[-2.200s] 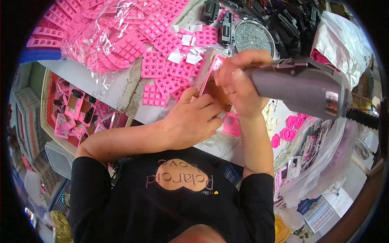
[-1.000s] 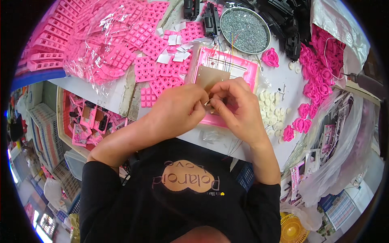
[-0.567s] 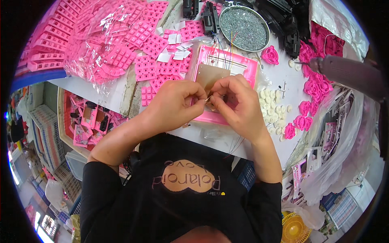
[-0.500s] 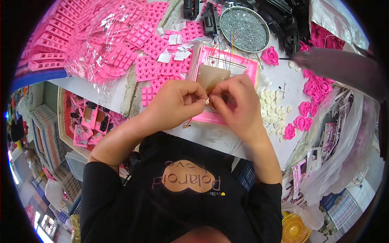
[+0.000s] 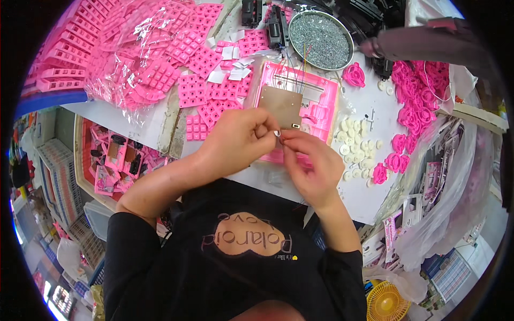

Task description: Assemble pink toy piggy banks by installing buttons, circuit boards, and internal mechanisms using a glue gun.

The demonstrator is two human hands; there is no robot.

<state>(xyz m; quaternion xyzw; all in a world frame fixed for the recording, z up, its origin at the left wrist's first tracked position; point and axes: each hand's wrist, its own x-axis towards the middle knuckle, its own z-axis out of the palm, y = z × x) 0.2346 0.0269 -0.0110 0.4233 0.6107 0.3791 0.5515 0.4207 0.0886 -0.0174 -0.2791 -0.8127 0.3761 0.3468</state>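
Observation:
My left hand pinches a tiny white piece between thumb and fingertips. My right hand is closed in a pinch right beside it; what its fingertips hold is too small to make out. Both hands are over the near part of a pink plastic casing. A brown board lies in the casing, with a small pale connector at its near right corner. Thin wires run up from the far side of the board. My fingers hide part of the casing's near side.
Pink keypad pieces and bagged pink parts fill the left. A round tray of screws stands behind the casing. White discs and pink rings lie right. A dark elongated tool hangs over the far right.
My right hand has moved down and slightly right, uncovering the board's near right corner and the casing's right side. The dark tool has shifted up and away. My left hand has barely moved.

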